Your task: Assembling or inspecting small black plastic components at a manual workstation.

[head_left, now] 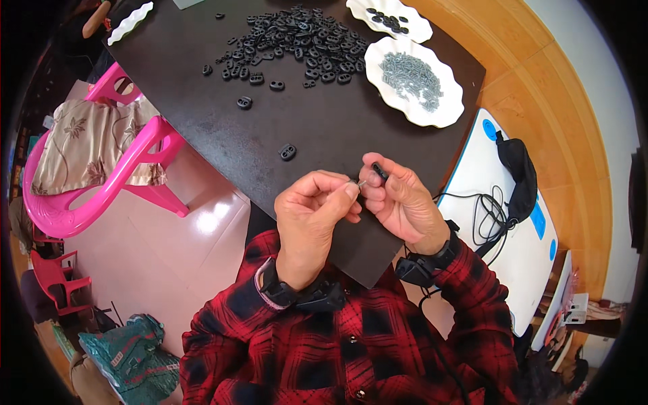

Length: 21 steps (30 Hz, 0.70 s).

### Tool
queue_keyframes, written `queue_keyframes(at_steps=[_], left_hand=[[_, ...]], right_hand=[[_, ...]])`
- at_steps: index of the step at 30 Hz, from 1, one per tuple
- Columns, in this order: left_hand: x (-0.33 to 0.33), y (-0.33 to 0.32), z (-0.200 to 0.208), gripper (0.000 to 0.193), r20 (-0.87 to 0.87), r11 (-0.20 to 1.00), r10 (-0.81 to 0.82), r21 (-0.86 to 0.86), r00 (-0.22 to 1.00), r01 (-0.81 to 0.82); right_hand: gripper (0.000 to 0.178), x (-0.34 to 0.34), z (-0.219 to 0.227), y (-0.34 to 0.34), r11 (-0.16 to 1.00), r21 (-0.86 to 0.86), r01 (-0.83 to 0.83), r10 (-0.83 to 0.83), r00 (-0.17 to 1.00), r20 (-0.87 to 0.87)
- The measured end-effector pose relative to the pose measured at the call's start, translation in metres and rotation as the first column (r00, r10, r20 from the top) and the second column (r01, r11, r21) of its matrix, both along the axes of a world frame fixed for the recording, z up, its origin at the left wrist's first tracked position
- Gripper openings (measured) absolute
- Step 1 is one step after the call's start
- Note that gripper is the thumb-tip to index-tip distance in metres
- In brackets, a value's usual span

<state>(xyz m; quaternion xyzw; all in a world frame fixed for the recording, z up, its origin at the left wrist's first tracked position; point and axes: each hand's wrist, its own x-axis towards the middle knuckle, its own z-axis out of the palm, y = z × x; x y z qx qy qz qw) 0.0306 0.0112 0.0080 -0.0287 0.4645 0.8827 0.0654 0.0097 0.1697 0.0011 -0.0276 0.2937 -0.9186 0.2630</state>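
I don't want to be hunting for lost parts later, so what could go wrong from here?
The tiny metallic piece between the left hand and right hand could slip and be hard to find. The black piece in the right hand might drop past the nearby corner of the dark table. The white plate of small grey pieces sits near the table's edge, so a bump could spill them.

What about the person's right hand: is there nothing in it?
No: the right hand holds a small black piece above the dark table, close to the left hand.
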Motion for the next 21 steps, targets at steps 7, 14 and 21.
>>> queue_keyframes(at_steps=[7, 14, 21], left_hand=[[-0.0030, 0.0011, 0.0033, 0.006, -0.006, 0.999, 0.003, -0.037, 1.000, -0.004], [-0.0030, 0.0019, 0.0056, 0.005, -0.039, 0.998, 0.000, -0.064, 0.999, -0.003], [-0.0034, 0.0006, 0.0058, 0.005, -0.046, 0.998, 0.003, -0.064, 0.999, -0.006]], right_hand=[[0.046, 0.0010, 0.0010, -0.0001, 0.999, 0.043, 0.003, -0.003, 1.000, -0.002], [0.045, 0.0006, -0.0017, -0.0011, 0.999, 0.044, 0.013, -0.011, 0.999, -0.033], [0.045, 0.0013, -0.0012, -0.0018, 0.997, 0.080, 0.013, -0.010, 0.999, -0.042]])
